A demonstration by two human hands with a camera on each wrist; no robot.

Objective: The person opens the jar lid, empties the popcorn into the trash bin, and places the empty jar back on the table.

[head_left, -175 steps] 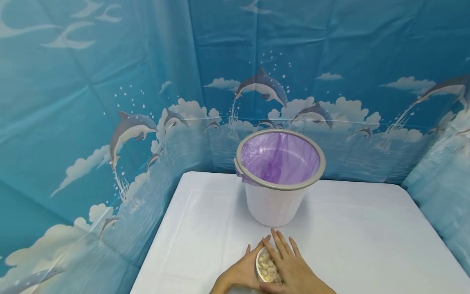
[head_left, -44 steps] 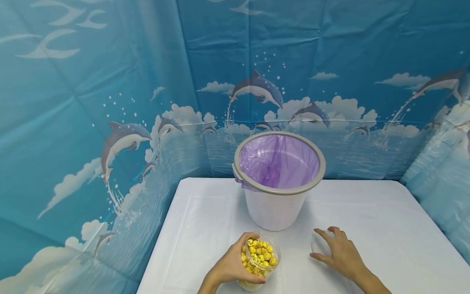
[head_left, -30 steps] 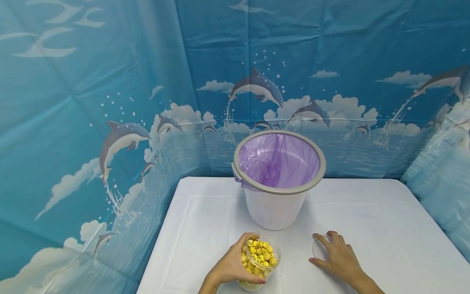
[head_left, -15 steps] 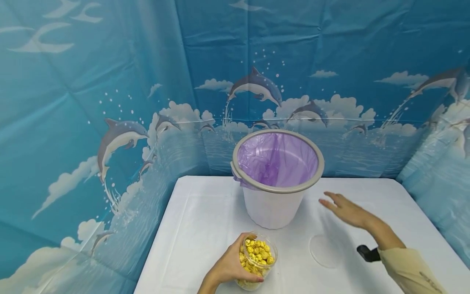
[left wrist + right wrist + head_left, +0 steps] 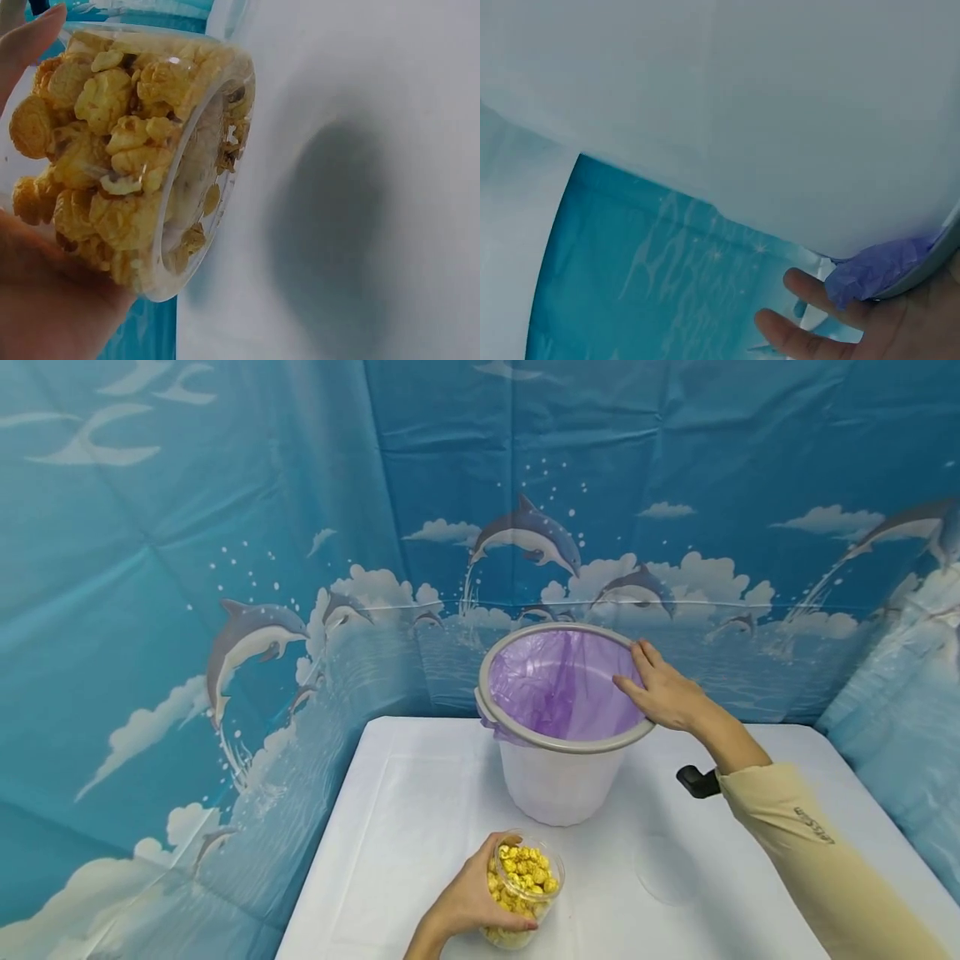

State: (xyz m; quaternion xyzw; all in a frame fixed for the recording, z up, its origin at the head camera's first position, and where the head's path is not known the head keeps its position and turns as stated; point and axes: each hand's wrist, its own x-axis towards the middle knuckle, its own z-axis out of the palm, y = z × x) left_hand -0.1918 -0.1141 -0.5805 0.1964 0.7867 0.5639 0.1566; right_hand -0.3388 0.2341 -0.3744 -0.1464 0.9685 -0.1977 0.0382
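Note:
My left hand (image 5: pixel 476 893) grips a clear plastic jar (image 5: pixel 521 893) of yellow popcorn, thumb and fingers round its side. The jar's mouth is uncovered. In the left wrist view the jar's base (image 5: pixel 206 180) faces the white tabletop, where a dark shadow falls. At the far right side of the trash bin (image 5: pixel 558 781), my right hand (image 5: pixel 667 693) rests on the grey rim (image 5: pixel 570 746), fingers stretched out and thumb over the inside. In the right wrist view the fingers (image 5: pixel 802 337) extend straight past the purple bin liner (image 5: pixel 877 270).
A clear round lid (image 5: pixel 666 870) lies flat on the white table (image 5: pixel 405 827), right of the jar. Purple liner lines the bin, which stands toward the back. Blue dolphin-print curtains (image 5: pixel 442 468) enclose the table. A black camera mount (image 5: pixel 697 782) sticks out from my right wrist.
The right hand has set down the lid and moved up and away to the bin's rim. Earlier both hands were at the jar; the left hand still holds it, now uncovered.

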